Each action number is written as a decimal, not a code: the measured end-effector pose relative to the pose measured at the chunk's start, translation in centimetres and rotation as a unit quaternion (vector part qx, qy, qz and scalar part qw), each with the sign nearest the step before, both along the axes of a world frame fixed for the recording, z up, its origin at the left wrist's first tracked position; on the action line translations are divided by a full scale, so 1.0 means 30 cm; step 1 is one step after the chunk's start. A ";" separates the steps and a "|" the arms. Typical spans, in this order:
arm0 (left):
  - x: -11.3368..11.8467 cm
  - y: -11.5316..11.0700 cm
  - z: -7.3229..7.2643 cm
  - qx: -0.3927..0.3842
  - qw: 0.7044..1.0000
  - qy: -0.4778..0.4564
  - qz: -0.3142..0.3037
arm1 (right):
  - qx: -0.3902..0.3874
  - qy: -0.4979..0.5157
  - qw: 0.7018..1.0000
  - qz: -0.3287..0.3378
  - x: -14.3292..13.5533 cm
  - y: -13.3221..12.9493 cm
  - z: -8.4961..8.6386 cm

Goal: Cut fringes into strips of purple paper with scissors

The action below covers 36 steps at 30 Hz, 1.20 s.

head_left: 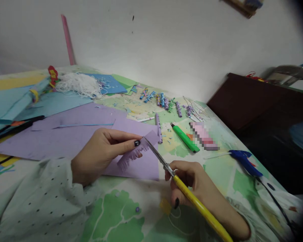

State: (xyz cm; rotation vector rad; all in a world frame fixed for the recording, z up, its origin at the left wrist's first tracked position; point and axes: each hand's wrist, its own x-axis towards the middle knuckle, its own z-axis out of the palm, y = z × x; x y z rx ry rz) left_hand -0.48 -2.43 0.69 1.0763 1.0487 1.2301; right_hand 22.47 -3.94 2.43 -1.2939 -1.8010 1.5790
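Observation:
My left hand pinches a purple paper strip between thumb and fingers. A row of fine cuts makes a fringe along the strip's lower edge. My right hand is closed around a pair of scissors with yellow handles. The scissor blades point up and left, their tips at the strip close to my left fingertips. Beneath the strip lies a purple paper sheet. A rolled purple paper tube rests just beyond it.
A green box cutter and a blue glue gun lie to the right. Small curled paper pieces sit farther back. White yarn is heaped at back left, near a light-blue paper tube. A wall bounds the far side.

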 end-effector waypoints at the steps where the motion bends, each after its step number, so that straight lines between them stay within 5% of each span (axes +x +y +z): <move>1: 0.000 0.000 0.000 -0.001 1.000 0.001 0.000 | 0.003 -0.003 1.000 -0.001 0.000 -0.001 0.001; 36: 0.000 -0.006 0.005 -0.013 1.000 -0.002 0.018 | -0.012 -0.013 1.000 -0.022 -0.002 -0.009 0.010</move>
